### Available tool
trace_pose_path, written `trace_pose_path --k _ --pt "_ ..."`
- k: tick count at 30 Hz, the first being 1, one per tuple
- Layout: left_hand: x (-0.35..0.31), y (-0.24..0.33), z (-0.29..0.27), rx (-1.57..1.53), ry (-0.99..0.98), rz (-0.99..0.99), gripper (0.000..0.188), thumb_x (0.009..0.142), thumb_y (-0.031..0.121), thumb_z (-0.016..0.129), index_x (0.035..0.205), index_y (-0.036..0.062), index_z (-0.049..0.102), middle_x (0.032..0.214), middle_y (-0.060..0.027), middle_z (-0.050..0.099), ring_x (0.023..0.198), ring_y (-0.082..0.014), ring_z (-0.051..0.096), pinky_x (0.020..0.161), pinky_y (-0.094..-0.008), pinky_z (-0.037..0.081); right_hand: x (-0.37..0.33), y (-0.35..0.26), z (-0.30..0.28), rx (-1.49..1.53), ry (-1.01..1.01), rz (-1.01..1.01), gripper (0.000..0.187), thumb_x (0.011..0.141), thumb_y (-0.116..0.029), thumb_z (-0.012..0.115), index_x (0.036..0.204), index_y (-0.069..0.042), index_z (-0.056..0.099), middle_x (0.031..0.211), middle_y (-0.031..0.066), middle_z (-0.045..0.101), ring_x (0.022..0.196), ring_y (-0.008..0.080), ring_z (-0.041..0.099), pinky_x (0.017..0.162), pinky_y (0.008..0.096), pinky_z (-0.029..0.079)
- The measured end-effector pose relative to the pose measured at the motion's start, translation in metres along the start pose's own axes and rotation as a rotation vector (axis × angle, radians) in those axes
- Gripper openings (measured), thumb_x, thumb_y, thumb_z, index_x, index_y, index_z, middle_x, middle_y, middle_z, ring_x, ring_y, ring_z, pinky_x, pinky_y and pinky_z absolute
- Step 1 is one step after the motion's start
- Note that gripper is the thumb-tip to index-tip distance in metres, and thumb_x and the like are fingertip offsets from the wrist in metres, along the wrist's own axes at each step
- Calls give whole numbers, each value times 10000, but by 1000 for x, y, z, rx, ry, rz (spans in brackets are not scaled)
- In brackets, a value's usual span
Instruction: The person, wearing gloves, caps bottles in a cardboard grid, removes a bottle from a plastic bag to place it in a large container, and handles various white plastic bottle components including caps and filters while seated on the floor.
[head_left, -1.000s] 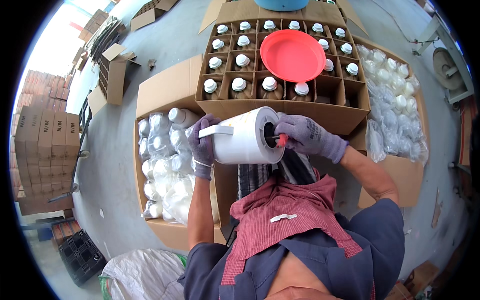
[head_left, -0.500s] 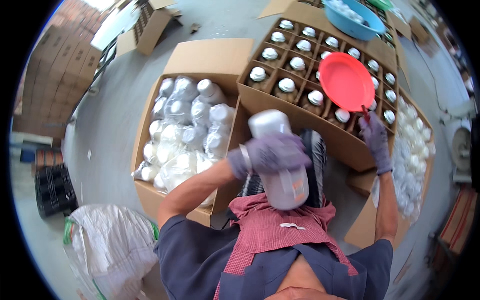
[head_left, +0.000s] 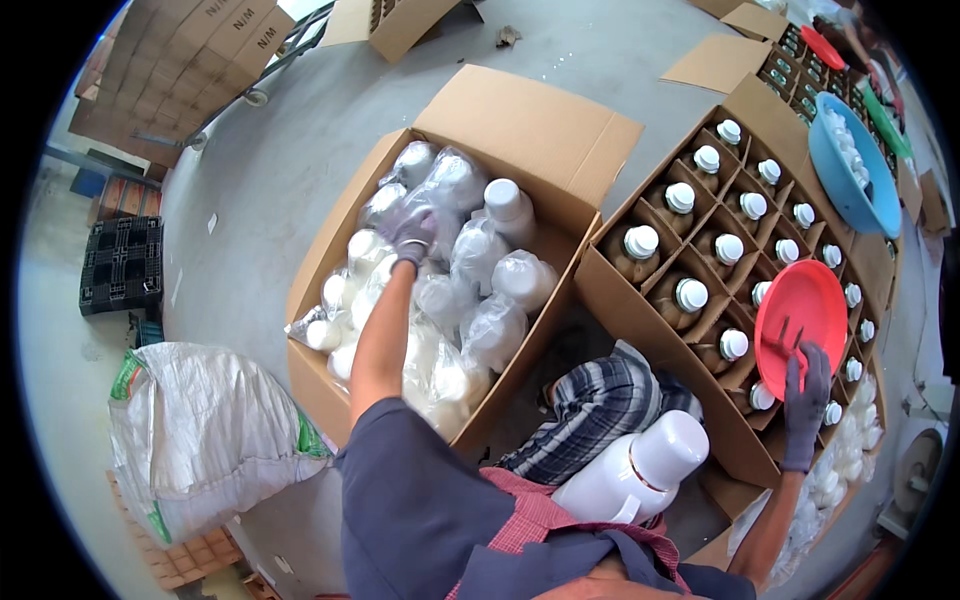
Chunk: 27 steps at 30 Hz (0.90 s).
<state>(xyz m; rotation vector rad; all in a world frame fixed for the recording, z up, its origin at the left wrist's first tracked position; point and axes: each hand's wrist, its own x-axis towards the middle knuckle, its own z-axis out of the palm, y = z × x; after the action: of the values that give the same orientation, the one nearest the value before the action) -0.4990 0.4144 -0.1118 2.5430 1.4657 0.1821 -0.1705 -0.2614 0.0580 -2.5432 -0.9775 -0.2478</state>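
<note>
My left hand [head_left: 412, 232], in a grey-purple glove, reaches into an open carton [head_left: 375, 160] of white flasks in clear plastic bags. It touches the bagged flasks [head_left: 455, 180] near the middle, its fingers blurred and partly hidden. My gloved right hand [head_left: 808, 405] is at the near rim of a shallow red basin [head_left: 815, 300]. Its fingers are closed on a slim, dark two-pronged tool [head_left: 788, 332]. A white flask [head_left: 640, 470] with a rounded cap and a thin gold band lies tilted in my lap, held by neither hand.
The basin rests on a divided carton [head_left: 660, 330] of white-capped flasks [head_left: 690, 295]. Beyond it stands a blue tub [head_left: 850, 190] of small white pieces. Bagged white pieces [head_left: 835, 475] are at right. A white sack [head_left: 200, 440] and black crate [head_left: 120, 265] stand left.
My left hand has left the flask, now in my lap, and moved left into the carton of bagged flasks. My right hand has moved over the red basin's rim. The view has turned left.
</note>
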Motion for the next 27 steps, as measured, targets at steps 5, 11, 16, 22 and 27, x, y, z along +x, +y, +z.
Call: trace_pose_path --k 5,11,16,22,27 --pt "42 -2 29 -437 -26 -108 311 881 395 538 1032 217 743 1158 -116 660 1114 -337 584 1005 -416 407 -18 0 -24 -117 -42 82 285 876 -81 591 1150 -1 586 1161 187 596 1101 359 560 952 433 436" --pt "92 8 66 -157 461 -39 376 882 271 543 1192 71 612 1297 -206 538 1164 -365 529 996 -456 413 -5 -20 -9 -154 -128 76 283 860 -65 591 1135 3 588 1147 191 598 1079 353 566 949 439 434" --pt "-5 104 148 257 30 106 572 874 449 538 1370 168 483 1448 -213 370 1327 -421 355 1028 -564 364 -16 -23 -14 -237 -150 87 278 849 -58 599 1119 6 591 1139 189 600 1074 349 569 931 442 440" --pt "-45 51 84 -86 57 138 579 861 413 609 1341 107 502 1435 -220 378 1274 -402 432 1008 -506 388 -24 -20 0 -168 -206 78 274 843 -51 602 1111 5 594 1134 188 600 1070 354 568 929 442 440" --pt "2 26 42 14 308 7 655 823 422 660 1336 54 487 1343 -170 495 1210 -356 496 1010 -472 377 -13 -26 6 -170 -195 41 270 842 -49 600 1106 6 593 1131 185 600 1055 356 569 922 442 442"
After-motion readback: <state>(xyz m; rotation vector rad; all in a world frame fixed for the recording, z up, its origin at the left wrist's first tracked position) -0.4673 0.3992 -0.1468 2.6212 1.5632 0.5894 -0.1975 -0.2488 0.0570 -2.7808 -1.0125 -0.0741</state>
